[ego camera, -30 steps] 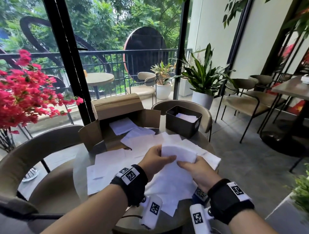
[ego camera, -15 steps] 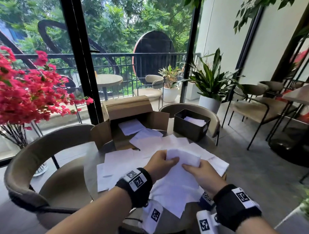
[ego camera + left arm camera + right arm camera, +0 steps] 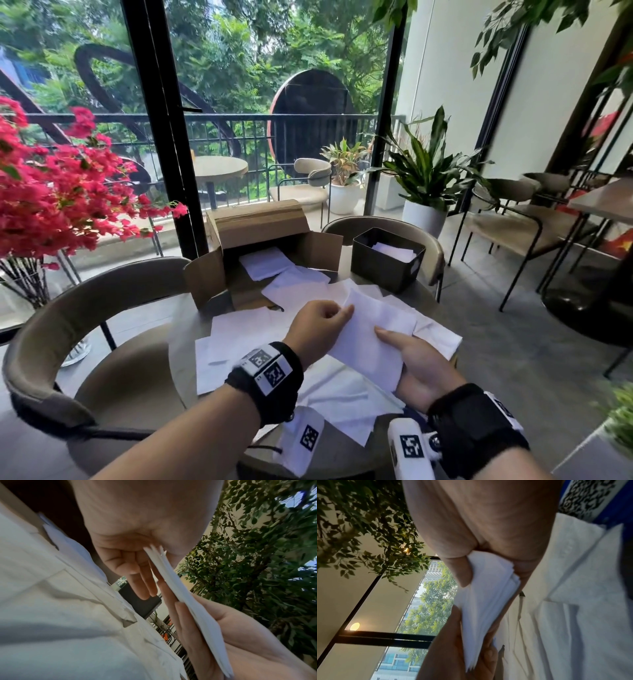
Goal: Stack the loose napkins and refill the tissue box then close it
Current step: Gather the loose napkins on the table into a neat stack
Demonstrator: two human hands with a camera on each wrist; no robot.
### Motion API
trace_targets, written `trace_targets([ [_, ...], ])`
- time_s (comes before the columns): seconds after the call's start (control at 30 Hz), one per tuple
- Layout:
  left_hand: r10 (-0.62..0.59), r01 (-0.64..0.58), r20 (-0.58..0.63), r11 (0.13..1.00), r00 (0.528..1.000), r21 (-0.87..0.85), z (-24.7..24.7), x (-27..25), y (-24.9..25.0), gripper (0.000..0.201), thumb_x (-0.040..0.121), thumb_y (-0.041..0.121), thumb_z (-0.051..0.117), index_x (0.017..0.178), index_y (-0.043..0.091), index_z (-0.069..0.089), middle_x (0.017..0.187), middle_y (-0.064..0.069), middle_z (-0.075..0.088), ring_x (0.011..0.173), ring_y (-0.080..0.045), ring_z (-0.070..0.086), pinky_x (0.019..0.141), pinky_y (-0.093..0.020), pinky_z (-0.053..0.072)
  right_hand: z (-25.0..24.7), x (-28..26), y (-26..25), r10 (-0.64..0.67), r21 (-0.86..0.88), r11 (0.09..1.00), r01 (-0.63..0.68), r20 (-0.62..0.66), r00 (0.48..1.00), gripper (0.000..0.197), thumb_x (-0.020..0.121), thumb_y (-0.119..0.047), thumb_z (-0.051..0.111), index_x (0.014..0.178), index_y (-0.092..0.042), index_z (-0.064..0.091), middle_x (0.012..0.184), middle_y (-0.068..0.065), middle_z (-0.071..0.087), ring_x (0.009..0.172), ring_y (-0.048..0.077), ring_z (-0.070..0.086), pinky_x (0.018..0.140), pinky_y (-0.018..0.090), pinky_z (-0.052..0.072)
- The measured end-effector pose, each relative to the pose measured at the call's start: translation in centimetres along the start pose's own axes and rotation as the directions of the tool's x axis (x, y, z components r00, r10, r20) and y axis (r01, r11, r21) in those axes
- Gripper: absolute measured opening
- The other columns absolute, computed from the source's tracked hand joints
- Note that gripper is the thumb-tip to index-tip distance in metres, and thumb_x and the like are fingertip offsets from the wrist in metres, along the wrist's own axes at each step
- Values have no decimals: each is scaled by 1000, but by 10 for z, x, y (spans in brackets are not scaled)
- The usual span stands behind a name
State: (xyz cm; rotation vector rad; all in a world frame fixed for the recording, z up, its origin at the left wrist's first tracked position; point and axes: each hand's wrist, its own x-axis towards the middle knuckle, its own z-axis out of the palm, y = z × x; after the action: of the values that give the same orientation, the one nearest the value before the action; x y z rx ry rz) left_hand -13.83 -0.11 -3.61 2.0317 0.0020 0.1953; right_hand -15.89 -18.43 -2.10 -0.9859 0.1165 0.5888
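Both hands hold a thin stack of white napkins [image 3: 373, 339] just above the round table [image 3: 181, 370]. My left hand [image 3: 325, 322] pinches its left edge, thumb on top. Palm up, my right hand [image 3: 407, 353] supports the stack from below, with the thumb pressed on the right edge. The left wrist view shows the stack [image 3: 181, 591] edge-on between the two hands. In the right wrist view the thumb presses the stack [image 3: 484, 596]. Several loose napkins [image 3: 239, 329] lie spread under and around the hands. The black tissue box [image 3: 387, 270] stands open at the back right with napkins inside.
An open cardboard box [image 3: 260, 236] with a few napkins in it stands at the back of the table. Curved beige chairs sit at the left [image 3: 68, 329] and behind the tissue box [image 3: 435, 246]. Red flowers [image 3: 51, 198] stand on the left.
Both hands kept hold of the stack. It has tilted flatter, and my right hand has turned palm up beneath it. The head view has swung a little to the left.
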Motion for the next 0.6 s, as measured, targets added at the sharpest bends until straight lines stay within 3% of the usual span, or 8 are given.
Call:
trace_targets([
  [0.07,-58,58,12,998,998,-39,-14,2,-5,50,101,41,57,63,8,55,60,-5,54,53,-14,46,50,-27,33,-7,0,-2,20,16,1000,-19,-18,1000,37,109,-15,47,132,7,67,130,25,72,119,36,72,114,48,48],
  [0.1,-95,97,35,993,995,-64,-24,4,-9,46,102,39,56,70,7,64,69,-6,68,57,-14,58,49,-23,39,-12,0,-4,29,21,999,-29,-36,999,37,109,-16,49,134,6,66,132,24,71,124,37,69,119,50,43],
  [0.17,-130,129,20,991,991,48,-45,11,-23,36,100,39,60,80,12,71,84,-2,78,71,-16,69,60,-25,50,-20,0,-8,34,39,999,-31,-76,997,37,107,-17,53,135,4,66,133,23,71,127,37,67,121,51,40],
  [0.27,-177,170,-19,897,984,407,-80,25,-46,16,88,40,72,89,24,73,95,6,75,92,-16,70,83,-31,55,-27,-1,-13,11,49,999,-5,-128,992,36,108,-15,50,133,4,67,129,23,73,126,38,66,118,53,42],
  [0.37,-247,175,31,764,969,621,-103,34,-56,32,77,47,75,105,33,71,116,9,70,113,-19,64,99,-35,51,-30,2,-14,-5,49,999,13,-163,987,35,108,-12,48,135,2,66,129,22,73,126,37,66,111,51,48],
  [0.43,-249,145,41,681,968,718,-112,36,-56,44,75,48,78,116,35,68,126,9,65,120,-20,60,102,-33,48,-32,3,-13,-3,44,999,10,-169,986,35,107,-12,49,136,1,65,130,22,73,126,38,66,113,52,47],
  [0.5,-285,130,74,635,956,762,-117,36,-57,50,76,47,81,121,35,65,122,9,63,119,-19,59,99,-29,47,-32,3,-12,0,33,999,6,-164,987,35,107,-12,50,136,0,65,130,22,73,126,39,66,117,53,43],
  [0.6,-312,71,155,606,937,792,-119,34,-62,55,68,58,85,113,35,64,119,7,59,114,-22,56,98,-32,47,-33,2,-12,5,13,1000,-3,-168,986,34,107,-14,50,134,-1,67,128,22,74,124,39,68,111,53,51],
])
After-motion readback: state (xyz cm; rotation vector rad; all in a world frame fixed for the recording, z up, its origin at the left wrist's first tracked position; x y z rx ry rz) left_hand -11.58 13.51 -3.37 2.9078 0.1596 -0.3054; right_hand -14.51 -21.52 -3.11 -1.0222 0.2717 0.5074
